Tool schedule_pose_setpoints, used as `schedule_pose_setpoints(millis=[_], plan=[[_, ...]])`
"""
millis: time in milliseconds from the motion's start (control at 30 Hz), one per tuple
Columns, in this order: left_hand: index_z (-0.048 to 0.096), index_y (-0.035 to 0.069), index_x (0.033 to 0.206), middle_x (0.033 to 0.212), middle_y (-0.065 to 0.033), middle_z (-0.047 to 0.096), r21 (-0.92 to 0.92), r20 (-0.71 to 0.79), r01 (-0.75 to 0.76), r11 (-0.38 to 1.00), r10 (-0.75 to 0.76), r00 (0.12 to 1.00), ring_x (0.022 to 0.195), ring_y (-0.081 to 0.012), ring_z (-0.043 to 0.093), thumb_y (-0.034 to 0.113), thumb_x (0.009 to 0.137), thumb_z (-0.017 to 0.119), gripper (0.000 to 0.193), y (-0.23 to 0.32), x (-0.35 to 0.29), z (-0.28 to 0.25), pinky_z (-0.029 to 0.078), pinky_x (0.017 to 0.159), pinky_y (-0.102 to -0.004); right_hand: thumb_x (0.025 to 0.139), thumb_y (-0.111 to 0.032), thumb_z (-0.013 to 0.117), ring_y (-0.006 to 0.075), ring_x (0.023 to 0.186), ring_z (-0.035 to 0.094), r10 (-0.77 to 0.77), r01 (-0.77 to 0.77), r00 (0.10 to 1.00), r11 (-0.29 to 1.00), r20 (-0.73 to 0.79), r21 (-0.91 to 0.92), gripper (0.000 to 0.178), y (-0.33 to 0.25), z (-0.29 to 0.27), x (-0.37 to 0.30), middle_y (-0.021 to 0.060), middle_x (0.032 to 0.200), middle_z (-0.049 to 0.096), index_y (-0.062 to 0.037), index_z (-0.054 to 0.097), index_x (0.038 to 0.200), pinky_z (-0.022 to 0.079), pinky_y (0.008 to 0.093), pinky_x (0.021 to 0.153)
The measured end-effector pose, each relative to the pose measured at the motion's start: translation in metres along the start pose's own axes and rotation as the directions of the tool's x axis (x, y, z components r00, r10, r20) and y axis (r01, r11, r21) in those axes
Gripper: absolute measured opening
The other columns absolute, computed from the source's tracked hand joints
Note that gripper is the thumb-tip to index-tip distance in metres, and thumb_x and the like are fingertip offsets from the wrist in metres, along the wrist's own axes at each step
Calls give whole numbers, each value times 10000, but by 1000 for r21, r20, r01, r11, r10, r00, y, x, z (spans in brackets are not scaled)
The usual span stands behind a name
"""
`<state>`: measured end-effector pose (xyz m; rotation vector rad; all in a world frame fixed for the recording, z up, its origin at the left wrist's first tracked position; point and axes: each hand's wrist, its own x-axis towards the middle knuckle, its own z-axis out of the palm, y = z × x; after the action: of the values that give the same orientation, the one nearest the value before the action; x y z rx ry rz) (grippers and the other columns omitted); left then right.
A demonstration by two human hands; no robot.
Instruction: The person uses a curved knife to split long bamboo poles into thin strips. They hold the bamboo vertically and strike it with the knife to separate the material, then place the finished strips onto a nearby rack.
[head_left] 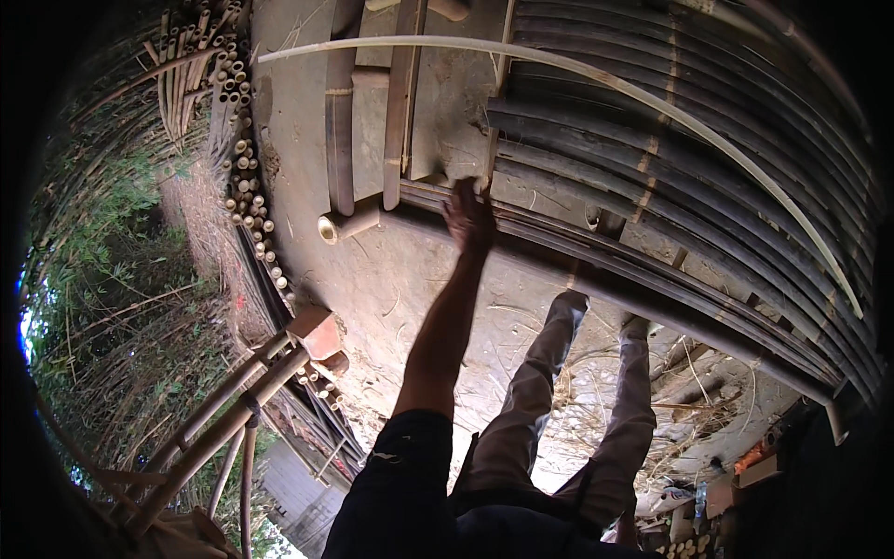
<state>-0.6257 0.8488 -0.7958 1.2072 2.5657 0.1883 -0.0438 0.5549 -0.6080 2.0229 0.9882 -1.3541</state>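
Observation:
My left hand (pixel 468 221) reaches forward over a bundle of thin dark bamboo strips (pixel 596 244) and touches or nearly touches them. Its fingers look apart, with the tips in shadow. Under these strips runs a thick dark bamboo pole (pixel 643 303), lying across in front of my feet. Just beyond the hand, a narrow upright strip (pixel 494 140) meets the left edge of a panel of dark bamboo slats (pixel 596 121). Of my right hand (pixel 626 529), only a bit shows low beside my right thigh; its fingers are hidden.
A long pale bamboo strip (pixel 652 90) arches over the slats. Two split bamboo lengths (pixel 341 140) lie farther left, by a cut pole end (pixel 328 229). Stacked bamboo poles (pixel 244 182) line the left edge, near a reddish block (pixel 317 334) and a pole frame (pixel 214 438).

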Motion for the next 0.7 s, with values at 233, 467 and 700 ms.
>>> schedule_pose_setpoints(millis=[233,467,700], plan=[[446,140,1384,1483,-85,380,298,366,-244,923,126,922,1447,-299,241,580,971,389,606,-64,34,-40,212,1134,-625,828,-385,648,421,1006,641,38,-38,999,998,4,-42,509,-12,-6,-2,247,1059,668,-34,604,1195,510,492,829],[189,130,1543,1605,-110,156,462,453,-204,863,-32,891,1500,-288,57,645,960,310,787,-48,36,-42,183,1140,-634,834,-430,634,418,1013,641,55,-54,999,997,0,-47,518,-29,-12,-5,255,1055,667,-32,624,1167,511,493,829],[345,64,1460,1559,-150,243,89,235,-125,988,101,967,1473,-364,149,474,949,499,673,40,-14,-32,179,1104,-684,841,-475,620,415,1020,640,87,-87,996,996,-35,25,535,-49,-13,-22,262,1052,666,-30,643,1139,511,494,829]])
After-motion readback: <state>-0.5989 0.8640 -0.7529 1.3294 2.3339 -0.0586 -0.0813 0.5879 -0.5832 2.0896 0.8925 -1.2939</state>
